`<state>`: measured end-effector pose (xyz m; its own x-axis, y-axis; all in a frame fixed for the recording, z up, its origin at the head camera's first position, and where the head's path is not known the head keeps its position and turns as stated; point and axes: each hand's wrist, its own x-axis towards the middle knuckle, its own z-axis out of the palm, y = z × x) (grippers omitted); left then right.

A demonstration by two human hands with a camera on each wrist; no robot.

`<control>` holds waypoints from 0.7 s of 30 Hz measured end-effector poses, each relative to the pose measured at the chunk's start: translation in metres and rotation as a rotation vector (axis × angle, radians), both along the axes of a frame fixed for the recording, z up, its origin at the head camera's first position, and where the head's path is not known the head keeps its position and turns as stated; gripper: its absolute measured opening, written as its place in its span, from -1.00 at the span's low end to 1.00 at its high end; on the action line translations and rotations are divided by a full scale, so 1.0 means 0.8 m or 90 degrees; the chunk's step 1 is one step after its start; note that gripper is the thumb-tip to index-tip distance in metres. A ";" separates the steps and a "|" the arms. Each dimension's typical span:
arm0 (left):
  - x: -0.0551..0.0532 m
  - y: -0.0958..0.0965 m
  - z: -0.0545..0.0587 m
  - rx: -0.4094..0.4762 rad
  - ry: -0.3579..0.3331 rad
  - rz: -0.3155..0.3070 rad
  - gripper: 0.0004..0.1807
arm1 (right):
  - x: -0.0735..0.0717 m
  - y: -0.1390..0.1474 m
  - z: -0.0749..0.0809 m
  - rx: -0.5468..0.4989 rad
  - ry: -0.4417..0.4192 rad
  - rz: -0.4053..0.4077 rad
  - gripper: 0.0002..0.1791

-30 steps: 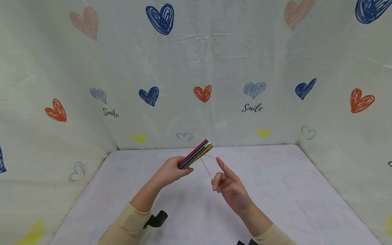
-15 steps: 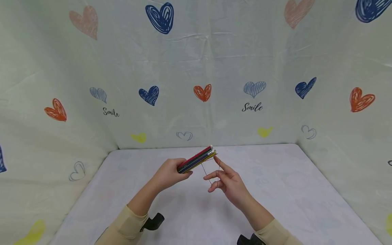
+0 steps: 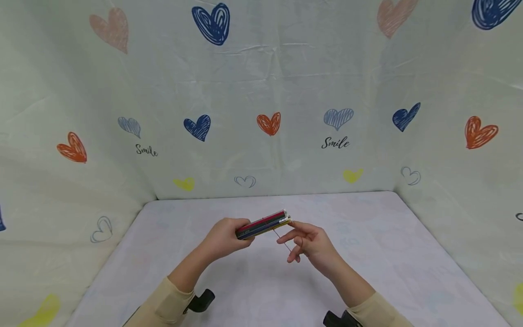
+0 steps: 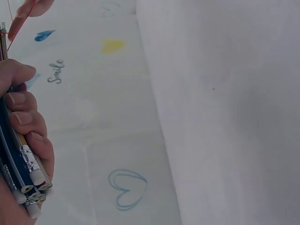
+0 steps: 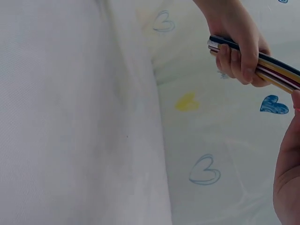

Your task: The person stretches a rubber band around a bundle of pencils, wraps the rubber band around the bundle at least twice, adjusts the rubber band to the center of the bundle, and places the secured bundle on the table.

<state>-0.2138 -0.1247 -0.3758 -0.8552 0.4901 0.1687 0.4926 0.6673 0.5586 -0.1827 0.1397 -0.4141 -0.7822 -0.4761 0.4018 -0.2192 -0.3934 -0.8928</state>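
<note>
head view: left hand (image 3: 226, 237) grips pencils (image 3: 263, 225); right hand (image 3: 315, 244), fingers spread, stretches a thin band (image 3: 287, 246).

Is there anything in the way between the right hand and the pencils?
Nothing visible blocks the right hand from the pencils. Only a thin red band stretches between them, and the hand is right beside their far end; touching or not, I can't tell.

Head view: the white worktop (image 3: 261, 295) is located at 6 o'clock. The pale backdrop (image 3: 286, 63) stands at 12 o'clock. Prints: dark blue heart (image 3: 211, 27) at 11, orange heart (image 3: 480, 133) at 3, black "Smile" lettering (image 3: 146, 150) at 9.
</note>
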 end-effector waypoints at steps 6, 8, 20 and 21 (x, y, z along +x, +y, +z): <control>0.002 -0.001 -0.003 -0.055 0.043 -0.034 -0.83 | 0.010 0.002 0.012 0.042 -0.046 -0.067 -0.57; 0.004 -0.001 -0.003 -0.065 0.053 -0.040 -0.83 | 0.014 0.002 0.015 0.061 -0.066 -0.086 -0.49; 0.013 0.006 0.000 -0.147 0.112 -0.065 -0.83 | 0.021 0.005 0.019 0.090 -0.041 -0.096 -0.51; 0.013 0.007 0.000 -0.152 0.116 -0.066 -0.83 | 0.021 0.004 0.019 0.091 -0.032 -0.094 -0.53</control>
